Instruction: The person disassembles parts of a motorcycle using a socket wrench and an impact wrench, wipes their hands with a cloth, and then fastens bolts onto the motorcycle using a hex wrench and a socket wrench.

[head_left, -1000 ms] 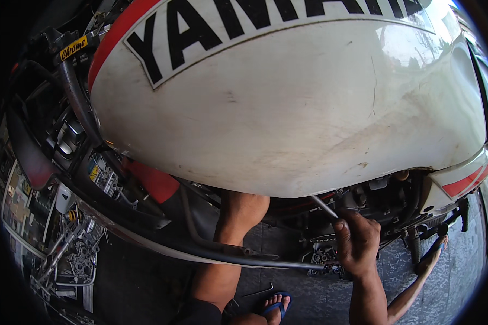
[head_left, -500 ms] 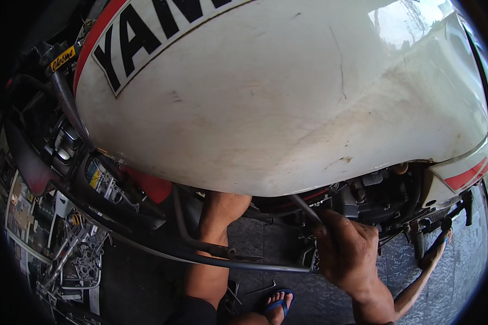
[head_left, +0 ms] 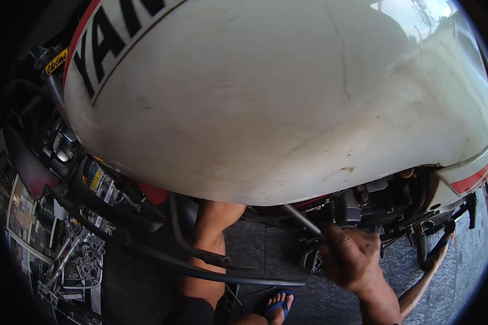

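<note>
My left hand point(head_left: 220, 212) reaches beneath the white motorcycle tank point(head_left: 260, 114), its fingers hidden under the lower edge; the forearm passes behind a dark curved tube point(head_left: 180, 223). My right hand point(head_left: 348, 252) is closed round a long metal tool point(head_left: 302, 218) that slants up under that edge, just right of my left hand. The tank has dark lettering, a red border and dirty scuffs. Dark engine parts point(head_left: 366, 197) show below it, beside a white side panel with a red stripe point(head_left: 465, 179).
Metal parts point(head_left: 81, 260) and a glass-topped case point(head_left: 27, 216) are at the left. A long dark rail point(head_left: 271, 281) crosses low over the tiled floor point(head_left: 238, 260). My sandalled foot point(head_left: 277, 306) is below. Another person's bare limb point(head_left: 428, 279) reaches in at lower right.
The view has shifted, so the tank's lettering sits farther up and left. My right hand and the tool have moved slightly down, with the tool's upper end farther left along the tank's edge.
</note>
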Action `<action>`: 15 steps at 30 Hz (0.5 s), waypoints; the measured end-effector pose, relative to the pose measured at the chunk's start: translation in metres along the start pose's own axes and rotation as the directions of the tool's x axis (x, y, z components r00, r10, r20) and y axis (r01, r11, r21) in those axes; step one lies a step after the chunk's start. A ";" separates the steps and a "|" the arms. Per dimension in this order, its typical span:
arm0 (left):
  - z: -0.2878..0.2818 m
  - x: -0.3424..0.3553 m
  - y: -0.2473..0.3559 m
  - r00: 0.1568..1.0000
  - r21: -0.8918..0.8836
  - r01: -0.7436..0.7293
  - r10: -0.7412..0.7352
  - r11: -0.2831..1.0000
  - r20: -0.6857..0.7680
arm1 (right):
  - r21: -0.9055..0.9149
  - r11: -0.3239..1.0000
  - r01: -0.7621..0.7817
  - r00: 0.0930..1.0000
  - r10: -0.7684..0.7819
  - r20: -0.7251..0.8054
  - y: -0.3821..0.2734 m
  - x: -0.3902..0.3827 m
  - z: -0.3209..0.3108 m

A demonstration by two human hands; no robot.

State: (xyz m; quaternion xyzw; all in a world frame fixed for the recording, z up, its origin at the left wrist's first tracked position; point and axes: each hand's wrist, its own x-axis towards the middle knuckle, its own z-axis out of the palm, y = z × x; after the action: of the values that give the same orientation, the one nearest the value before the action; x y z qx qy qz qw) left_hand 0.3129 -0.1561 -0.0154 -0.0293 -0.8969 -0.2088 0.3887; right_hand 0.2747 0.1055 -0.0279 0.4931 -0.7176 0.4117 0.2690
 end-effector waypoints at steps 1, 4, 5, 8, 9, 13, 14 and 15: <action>0.002 -0.001 0.004 0.993 0.021 0.112 -0.111 0.994 -0.027 | 0.005 1.000 -0.001 1.000 0.001 -0.001 -0.002 0.000 0.001; 0.017 -0.007 -0.001 0.934 -0.270 0.254 -0.308 0.929 -0.181 | 0.046 0.999 -0.010 1.000 0.009 0.027 -0.002 0.002 0.001; 0.020 -0.010 -0.006 0.867 -0.551 0.219 -0.420 0.805 -0.268 | 0.053 0.999 -0.014 0.999 0.013 0.031 -0.004 0.002 0.001; 0.027 -0.024 -0.014 0.884 -0.325 0.124 -0.253 0.937 -0.392 | 0.035 0.999 -0.027 0.999 0.026 0.037 -0.009 0.001 0.008; 0.021 -0.030 -0.013 0.882 -0.221 0.101 -0.190 0.970 -0.432 | 0.035 0.999 -0.033 0.999 0.032 0.042 -0.017 0.000 0.012; 0.026 -0.033 -0.008 0.910 0.008 0.149 -0.134 0.989 -0.392 | 0.155 0.970 -0.189 0.981 0.180 0.074 -0.050 0.002 0.031; 0.026 -0.030 -0.001 0.835 -0.449 0.187 -0.383 0.874 -0.396 | 0.179 0.946 -0.271 0.963 0.268 0.040 -0.058 -0.002 0.042; 0.023 -0.028 0.005 0.749 -0.805 0.150 -0.598 0.574 -0.286 | 0.186 0.946 -0.267 0.964 0.263 0.047 -0.067 -0.003 0.045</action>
State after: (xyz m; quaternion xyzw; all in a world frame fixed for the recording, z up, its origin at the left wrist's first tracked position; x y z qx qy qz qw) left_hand 0.3176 -0.1395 -0.0480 0.0747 -0.5706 -0.6334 0.5173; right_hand 0.3389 0.0565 -0.0321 0.4201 -0.7375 0.5055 0.1553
